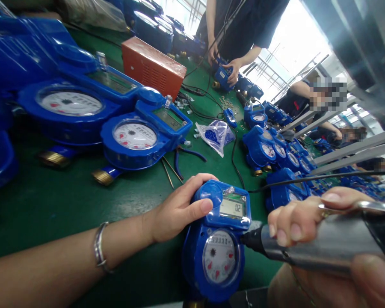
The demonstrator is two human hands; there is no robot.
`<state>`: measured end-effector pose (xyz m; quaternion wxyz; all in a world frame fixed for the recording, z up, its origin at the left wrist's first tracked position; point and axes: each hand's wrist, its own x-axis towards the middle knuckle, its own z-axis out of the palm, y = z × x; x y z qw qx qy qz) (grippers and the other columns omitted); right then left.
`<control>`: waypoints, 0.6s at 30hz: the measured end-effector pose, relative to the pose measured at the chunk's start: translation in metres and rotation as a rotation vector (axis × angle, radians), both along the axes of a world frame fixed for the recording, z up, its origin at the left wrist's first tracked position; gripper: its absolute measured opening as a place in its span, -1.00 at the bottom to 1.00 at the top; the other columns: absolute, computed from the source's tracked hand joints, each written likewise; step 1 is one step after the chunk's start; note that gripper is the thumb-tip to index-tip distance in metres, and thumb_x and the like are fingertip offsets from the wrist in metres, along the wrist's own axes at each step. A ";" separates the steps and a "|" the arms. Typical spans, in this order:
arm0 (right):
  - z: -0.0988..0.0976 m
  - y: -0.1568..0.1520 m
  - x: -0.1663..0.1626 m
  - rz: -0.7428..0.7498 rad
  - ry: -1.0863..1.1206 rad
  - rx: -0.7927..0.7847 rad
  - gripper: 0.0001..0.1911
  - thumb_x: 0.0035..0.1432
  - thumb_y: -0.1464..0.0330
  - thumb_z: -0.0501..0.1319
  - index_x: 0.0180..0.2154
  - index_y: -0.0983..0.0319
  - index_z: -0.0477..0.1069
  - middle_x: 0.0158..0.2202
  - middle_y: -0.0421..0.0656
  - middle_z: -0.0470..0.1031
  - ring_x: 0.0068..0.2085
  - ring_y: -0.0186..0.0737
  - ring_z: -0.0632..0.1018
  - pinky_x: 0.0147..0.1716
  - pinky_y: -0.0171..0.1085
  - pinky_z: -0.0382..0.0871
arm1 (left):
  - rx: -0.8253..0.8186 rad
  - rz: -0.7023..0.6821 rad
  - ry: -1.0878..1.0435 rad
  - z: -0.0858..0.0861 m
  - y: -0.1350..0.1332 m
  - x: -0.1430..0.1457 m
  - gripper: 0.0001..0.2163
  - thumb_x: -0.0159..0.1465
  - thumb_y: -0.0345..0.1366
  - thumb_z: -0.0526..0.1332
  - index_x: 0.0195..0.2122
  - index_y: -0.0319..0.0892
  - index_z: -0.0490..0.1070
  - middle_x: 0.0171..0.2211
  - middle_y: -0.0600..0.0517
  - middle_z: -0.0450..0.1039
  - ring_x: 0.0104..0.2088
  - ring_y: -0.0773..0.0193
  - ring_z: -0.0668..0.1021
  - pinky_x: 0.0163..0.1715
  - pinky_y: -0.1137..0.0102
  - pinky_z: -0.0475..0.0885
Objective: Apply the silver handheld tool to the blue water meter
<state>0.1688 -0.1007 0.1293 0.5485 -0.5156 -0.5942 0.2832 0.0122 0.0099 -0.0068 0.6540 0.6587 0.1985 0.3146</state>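
While the left hand (pixel 176 209) clamps the meter (pixel 216 244) against the bench (pixel 67 201), the right hand (pixel 311 226), closed round a driver (pixel 308 246), sets its tip at the meter's near side, seemingly fastening a screw; next it needs steady, square pressure.

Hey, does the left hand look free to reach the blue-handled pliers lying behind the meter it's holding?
Probably yes. The pliers lie on bare green mat just beyond the left hand, with nothing between them. But that hand is gripping the water meter, so it would have to let go first.
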 end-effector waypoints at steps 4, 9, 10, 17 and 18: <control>-0.017 0.000 0.000 0.028 0.018 0.018 -0.66 0.16 0.04 0.07 -0.50 0.09 0.36 -0.67 -0.18 0.25 -0.63 -0.20 0.38 -0.64 -0.21 0.38 | -0.015 -0.005 -0.006 0.000 0.000 0.000 -0.49 0.18 0.04 0.14 0.06 -0.14 0.21 -0.12 -0.03 0.40 -0.08 0.01 0.41 -0.14 0.25 0.39; -0.025 0.006 0.018 0.175 0.070 -0.007 -0.61 0.14 -0.05 0.05 -0.48 0.08 0.34 -0.69 -0.24 0.29 -0.67 -0.25 0.39 -0.64 -0.23 0.38 | -0.028 -0.017 -0.017 0.002 0.001 0.000 -0.50 0.17 0.04 0.15 0.05 -0.15 0.22 -0.15 -0.02 0.40 -0.11 0.03 0.42 -0.16 0.26 0.40; -0.020 0.008 0.024 0.251 0.065 -0.062 -0.64 0.10 -0.05 0.11 -0.47 0.07 0.35 -0.69 -0.24 0.32 -0.67 -0.24 0.41 -0.62 -0.22 0.40 | -0.024 -0.013 -0.019 0.002 0.001 0.000 -0.50 0.17 0.03 0.15 0.04 -0.15 0.22 -0.15 -0.02 0.40 -0.10 0.03 0.42 -0.15 0.26 0.39; 0.011 0.024 0.057 0.590 -0.035 -0.367 -0.72 0.18 0.14 0.12 -0.46 0.08 0.49 -0.59 -0.12 0.49 -0.52 -0.09 0.56 -0.47 -0.09 0.50 | 0.003 -0.021 0.005 0.003 0.001 -0.001 -0.50 0.19 0.04 0.13 0.05 -0.15 0.22 -0.16 -0.02 0.40 -0.09 0.02 0.41 -0.14 0.25 0.39; 0.011 0.023 0.059 0.611 -0.034 -0.382 -0.72 0.17 0.14 0.13 -0.45 0.08 0.51 -0.58 -0.11 0.50 -0.50 -0.07 0.57 -0.46 -0.07 0.51 | 0.010 -0.021 0.009 0.003 0.001 -0.001 -0.50 0.19 0.04 0.13 0.05 -0.15 0.22 -0.16 -0.02 0.40 -0.10 0.02 0.41 -0.13 0.25 0.39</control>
